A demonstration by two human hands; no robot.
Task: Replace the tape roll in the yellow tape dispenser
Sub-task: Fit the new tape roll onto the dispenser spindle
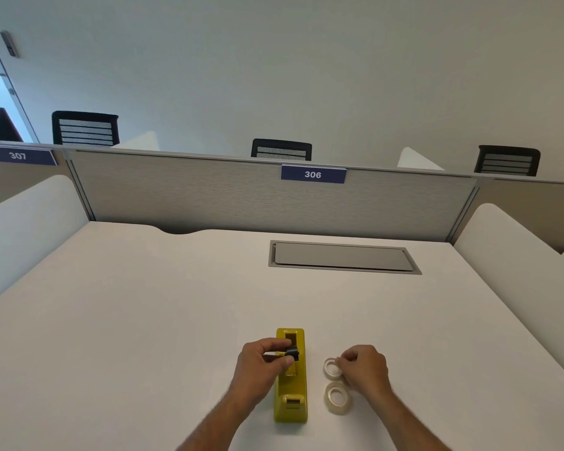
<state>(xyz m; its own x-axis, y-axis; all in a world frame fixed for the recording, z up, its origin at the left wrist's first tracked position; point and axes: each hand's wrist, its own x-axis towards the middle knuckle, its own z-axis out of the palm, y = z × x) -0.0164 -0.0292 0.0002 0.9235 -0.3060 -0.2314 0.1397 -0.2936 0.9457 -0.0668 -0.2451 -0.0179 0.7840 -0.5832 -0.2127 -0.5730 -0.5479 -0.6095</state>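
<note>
The yellow tape dispenser (pixel 291 392) lies lengthwise on the white desk (pixel 144 320), its roll slot showing no tape. My left hand (pixel 261 366) pinches a small black spool core (pixel 292 352) just above that slot. To the right of the dispenser lie two clear tape rolls. My right hand (pixel 365 369) grips the far tape roll (pixel 332 368) at its right rim; it rests on or just above the desk. The near tape roll (pixel 338 397) lies flat, free of both hands.
A grey cable hatch (pixel 342 257) is set into the desk further back. A grey partition (pixel 241 196) with a "306" sign closes the far side, and white side screens (pixel 515 255) flank the desk. Black chair backs stand behind the partition.
</note>
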